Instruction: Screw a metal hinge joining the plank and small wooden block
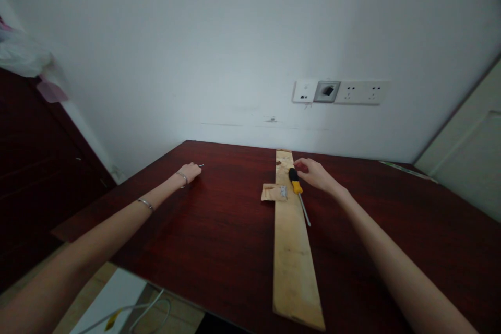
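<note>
My left hand (190,171) rests at the left of the dark red table, its fingers closed round a thin metal piece (201,166). Only the tip of that piece shows, so its kind is unclear. A long wooden board (293,261) lies lengthwise on the table. On it sits a small wooden block (269,192) with a metal hinge-like plate (283,191). A screwdriver (297,187) with a black and yellow handle lies along the board's right side, its shaft over the edge. Beside the handle is my right hand (313,173), fingers bent with a gap between thumb and forefinger.
Behind the table (235,229) rises a white wall with a row of sockets (358,93). A flat strip (407,171) lies at the back right, near a pale door panel. White cables (151,308) hang below the front left edge. A plastic bag (23,55) is at far left.
</note>
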The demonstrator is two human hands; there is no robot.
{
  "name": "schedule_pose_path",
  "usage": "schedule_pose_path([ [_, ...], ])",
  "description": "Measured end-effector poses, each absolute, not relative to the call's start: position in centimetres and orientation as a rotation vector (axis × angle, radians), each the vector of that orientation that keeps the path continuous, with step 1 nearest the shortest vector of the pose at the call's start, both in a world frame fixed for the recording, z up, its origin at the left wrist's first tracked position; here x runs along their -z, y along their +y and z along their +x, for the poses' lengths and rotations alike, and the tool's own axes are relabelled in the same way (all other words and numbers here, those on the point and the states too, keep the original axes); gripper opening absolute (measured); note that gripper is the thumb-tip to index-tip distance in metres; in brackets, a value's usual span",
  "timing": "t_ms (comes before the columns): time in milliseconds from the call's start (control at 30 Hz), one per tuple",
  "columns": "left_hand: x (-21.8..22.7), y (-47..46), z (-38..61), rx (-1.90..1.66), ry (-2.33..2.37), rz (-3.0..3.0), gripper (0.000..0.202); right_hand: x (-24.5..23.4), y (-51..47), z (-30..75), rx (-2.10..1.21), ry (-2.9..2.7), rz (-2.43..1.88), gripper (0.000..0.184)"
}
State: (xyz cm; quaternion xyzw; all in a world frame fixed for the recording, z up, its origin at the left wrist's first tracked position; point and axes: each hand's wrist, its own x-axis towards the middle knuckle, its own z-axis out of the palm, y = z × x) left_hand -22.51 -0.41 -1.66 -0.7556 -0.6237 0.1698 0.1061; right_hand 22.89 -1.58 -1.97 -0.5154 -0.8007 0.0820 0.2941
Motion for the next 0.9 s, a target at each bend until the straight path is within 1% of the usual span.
schedule_pose_path([
  [100,1.1,-0.2,-21.8,-0.48,-1.871,-2.219,0.017,1.9,-1.8,22.7,-0.223,-2.133,-1.467,0.034],
  [267,-0.2,0.5,-17.5,-0.386,-1.804,-2.346,0.029,2.1,-2.4,21.9,-0.269,-2.157,-1.704,0.061],
  [333,-0.5,0.4,-14.6,-0.344,-1.716,-2.484,0.035,2.3,-2.7,21.4,-0.288,-2.149,-1.767,0.066],
  [400,-0.7,-0.1,-11.2,-0.193,-1.519,-2.829,0.05,2.6,-3.0,21.0,-0.287,-2.132,-1.805,0.069],
  [467,-0.7,-0.8,-7.9,-0.024,-1.296,-3.146,0.064,2.8,-3.1,20.6,-0.281,-2.114,-1.826,0.068],
  [533,-0.5,-1.5,-5.0,0.013,-1.129,-3.242,0.075,3.1,-3.2,20.3,-0.281,-2.099,-1.844,0.062],
  [600,0.0,-1.9,-2.7,-0.008,-1.032,-3.251,0.081,3.3,-3.2,20.1,-0.283,-2.085,-1.856,0.055],
  [667,0.5,-1.9,-1.3,-0.063,-1.003,-3.241,0.078,3.5,-3.2,19.9,-0.281,-2.069,-1.866,0.051],
  [767,1.4,-1.5,-0.3,-0.112,-0.998,-3.241,0.07,3.9,-3.1,19.8,-0.27,-2.046,-1.875,0.048],
  [900,2.5,-1.0,-0.3,-0.027,-1.023,-3.294,0.069,3.9,-3.2,19.8,-0.235,-2.012,-1.86,0.049],
])
